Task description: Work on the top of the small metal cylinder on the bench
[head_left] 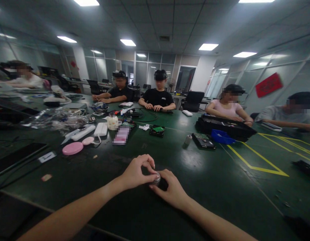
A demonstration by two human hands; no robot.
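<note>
Near the front of the green table (135,214), a small round container (157,179), clear or silvery, stands between my two hands. My left hand (138,170) comes at it from the left, thumb and fingertips closed at its upper part. Curled about its right side is my right hand (172,189), with the thumb at the near side and the fingers at the far side. The fingers hide much of the container, and its contents cannot be made out.
Ahead lie a phone (121,134), a hard drive (204,140), a small metal cylinder (188,139) and a green circuit board (158,130). A pink disc (73,148), white power bank (101,129) and jar (112,121) sit left. A blue tray (222,136) is right. Several people sit around.
</note>
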